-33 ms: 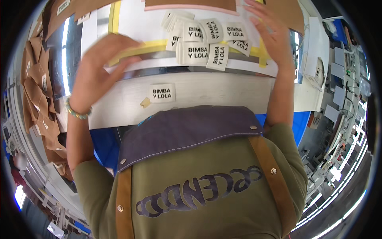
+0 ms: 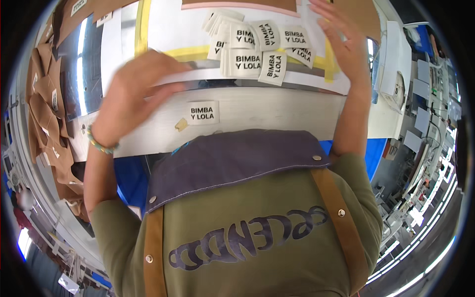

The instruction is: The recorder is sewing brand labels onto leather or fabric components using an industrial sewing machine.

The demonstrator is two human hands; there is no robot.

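My left hand [image 2: 141, 91] hovers over the left front of the worktable, its thumb and fingers apart and nothing between them. Motion slightly blurs it. A pile of white fabric-like labels [image 2: 247, 62] with black print lies to its right, loosely overlapping. One single label [image 2: 203, 113] rests apart from the pile, close to the table's front edge. Beyond the pile on the right is my right hand [image 2: 344, 42], fingers stretched out and apart near the white sheet's edge. A brown panel [image 2: 237, 5] with a pink border lies past the labels, partly cut off by the view.
Yellow tape strips [image 2: 141, 29] frame the white sheet on the table. A scrap of tan tape [image 2: 181, 124] sits beside the single label. Brown cut pieces [image 2: 47, 94] with labels hang or lie at the left. A white box-like object [image 2: 392, 74] stands at the right.
My left hand has moved a little right and toward the table's front edge. My right hand has shifted slightly to the right. The labels lie as before.
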